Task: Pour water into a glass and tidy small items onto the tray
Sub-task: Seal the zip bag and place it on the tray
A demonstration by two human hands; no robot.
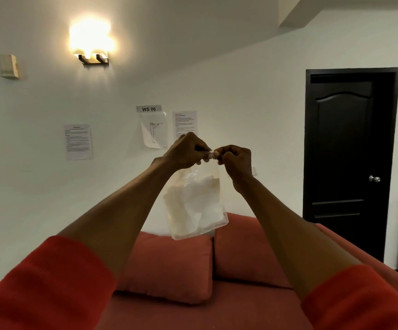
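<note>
Red sleeves (50,279) raised, left hand (185,151) and right hand (235,160) pinch clear bag (194,203) top.

Colours only, quick rundown: sleeves (38,282) at the bottom corners are bright red-orange. Sofa (240,301) w/ cushions (169,265) across the bottom centre is a coral/salmon red, plain, no pattern. Bag (194,201) mid-frame is clear plastic w/ white crumpled stuff inside. Wall (240,91) is white-ish, warm yellow glow round the lamp (91,44) upper left. Door (348,158) at right is v. dark brown/black w/ a silver knob (374,178). Papers (78,141) on the wall are white w/ black print, plus a grey "WS 06" label (148,108).
</note>
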